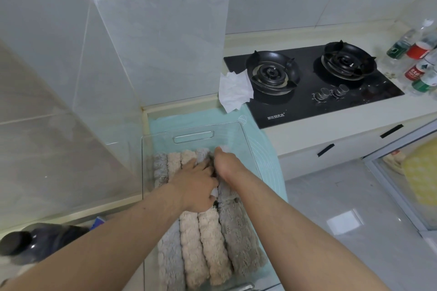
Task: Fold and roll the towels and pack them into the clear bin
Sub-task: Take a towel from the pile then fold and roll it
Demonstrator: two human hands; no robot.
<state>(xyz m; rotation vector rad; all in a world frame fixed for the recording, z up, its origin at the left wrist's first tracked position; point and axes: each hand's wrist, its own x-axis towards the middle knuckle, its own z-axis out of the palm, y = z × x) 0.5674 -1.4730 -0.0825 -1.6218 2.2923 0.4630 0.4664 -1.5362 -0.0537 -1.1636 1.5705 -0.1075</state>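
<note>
The clear bin [193, 136] stands on a teal mat [268, 149] on the counter. It holds two rows of rolled towels lying side by side. The near row has beige rolls [192, 243] between grey ones [238, 231]. The far row [163, 165] is also grey and beige. My left hand [196, 184] lies flat across the middle rolls with its fingers spread, pressing on them. My right hand [224, 163] reaches down at the right end of the far row. Its fingers are bent down among the grey rolls and hidden.
A black two-burner gas stove [307, 82] sits on the counter to the right, with a crumpled white tissue [234, 92] at its left edge. Several plastic bottles [421, 61] stand at the far right. A dark bottle [35, 241] lies at the lower left. Tiled walls close in at left and behind.
</note>
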